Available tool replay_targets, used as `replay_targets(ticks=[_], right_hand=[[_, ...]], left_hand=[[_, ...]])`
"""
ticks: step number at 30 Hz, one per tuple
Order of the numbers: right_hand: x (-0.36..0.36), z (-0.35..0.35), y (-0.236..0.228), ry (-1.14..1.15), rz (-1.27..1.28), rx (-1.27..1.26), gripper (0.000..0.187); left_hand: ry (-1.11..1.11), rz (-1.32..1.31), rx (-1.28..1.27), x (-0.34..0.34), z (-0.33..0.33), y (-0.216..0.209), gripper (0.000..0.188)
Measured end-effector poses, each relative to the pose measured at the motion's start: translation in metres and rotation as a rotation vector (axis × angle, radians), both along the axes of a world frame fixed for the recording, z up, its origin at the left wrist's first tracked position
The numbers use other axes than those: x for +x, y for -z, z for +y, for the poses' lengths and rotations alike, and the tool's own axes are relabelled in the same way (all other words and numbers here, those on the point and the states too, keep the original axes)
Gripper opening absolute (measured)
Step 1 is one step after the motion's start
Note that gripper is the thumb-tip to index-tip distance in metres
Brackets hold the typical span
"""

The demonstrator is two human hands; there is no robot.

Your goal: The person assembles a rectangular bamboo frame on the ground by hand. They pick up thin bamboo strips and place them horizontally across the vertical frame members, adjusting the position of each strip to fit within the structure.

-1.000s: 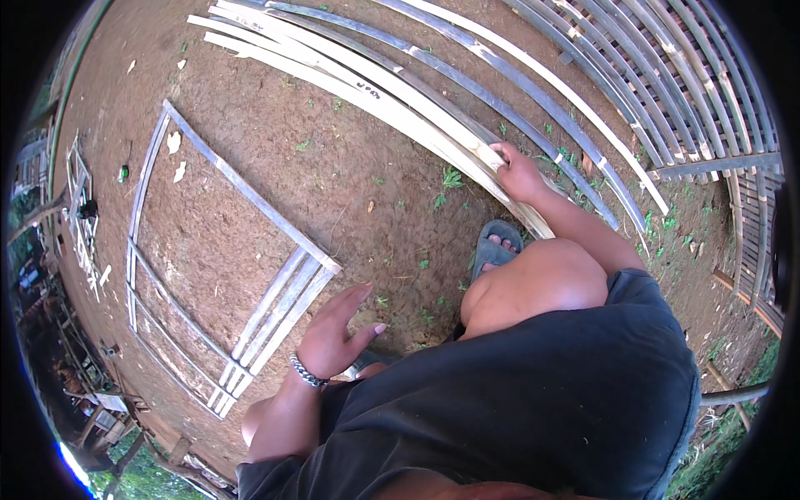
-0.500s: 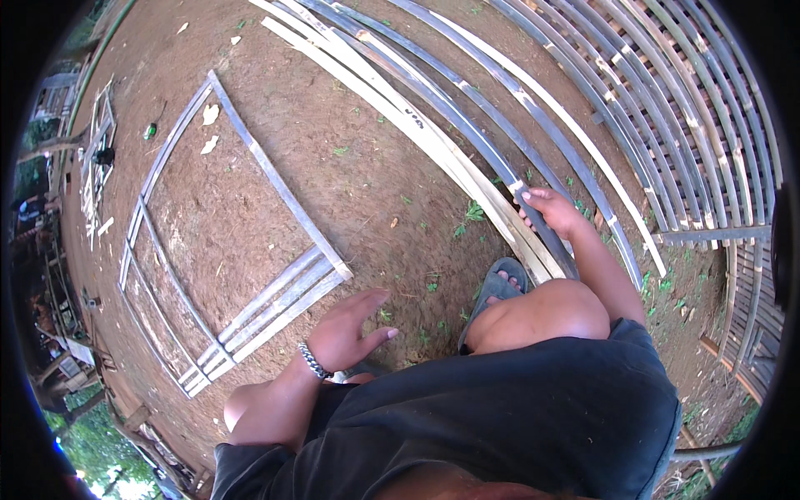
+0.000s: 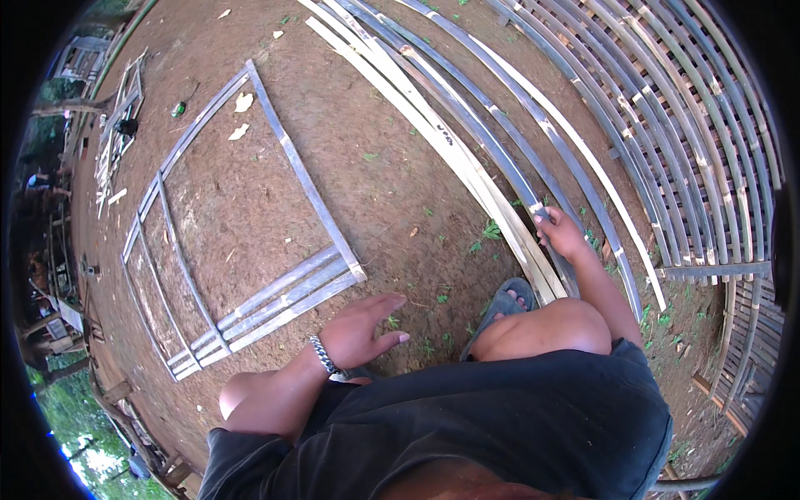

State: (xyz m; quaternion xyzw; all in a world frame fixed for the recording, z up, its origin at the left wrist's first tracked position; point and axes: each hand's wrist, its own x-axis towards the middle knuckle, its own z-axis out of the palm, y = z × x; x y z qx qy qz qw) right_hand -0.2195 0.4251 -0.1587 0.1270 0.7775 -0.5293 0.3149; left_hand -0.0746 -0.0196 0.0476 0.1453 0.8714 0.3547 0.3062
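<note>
My right hand [image 3: 562, 235] is closed around the near part of a long dark bamboo strip [image 3: 521, 185], one of several lying side by side on the ground. Pale split strips [image 3: 457, 158] run just left of it, close to my sandalled foot [image 3: 510, 305]. My left hand [image 3: 360, 335], with a chain bracelet at its wrist, hovers over the dirt with fingers stretched and thumb apart, holding nothing. Nearest to that hand is the corner of a flat bamboo frame [image 3: 302, 173] on the ground, with several slats [image 3: 287, 300] along its near side.
A slatted bamboo panel [image 3: 658, 108] stands at the far right. Scraps of pale wood [image 3: 117, 158] are piled at the far left, near a small green object [image 3: 178, 108]. Dry leaves [image 3: 242, 102] lie by the frame, and small green plants [image 3: 492, 229] grow from the dirt.
The view has turned slightly, so the frame and strips sit further right in the picture. My right hand stays on the dark strip, and my left hand remains outstretched.
</note>
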Motion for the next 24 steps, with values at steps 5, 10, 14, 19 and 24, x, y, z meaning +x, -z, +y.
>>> replay_targets(ticks=[5, 10, 14, 19, 24], right_hand=[[0.005, -0.013, -0.004, 0.039, 0.082, 0.107, 0.020], [0.011, -0.003, 0.018, 0.041, 0.202, 0.171, 0.028], [0.014, -0.006, 0.017, 0.047, 0.277, 0.234, 0.024], [0.024, -0.002, 0.009, 0.018, 0.329, 0.346, 0.022], [0.037, 0.004, -0.004, 0.003, 0.459, 0.377, 0.023]], left_hand=[[0.000, -0.043, -0.040, 0.004, -0.003, -0.004, 0.065], [0.011, -0.020, -0.028, 0.007, -0.006, 0.000, 0.066], [0.022, -0.008, -0.046, 0.011, -0.007, 0.002, 0.066], [0.014, -0.004, -0.057, 0.013, -0.009, 0.000, 0.066], [0.019, 0.100, -0.103, 0.009, -0.021, -0.023, 0.066]])
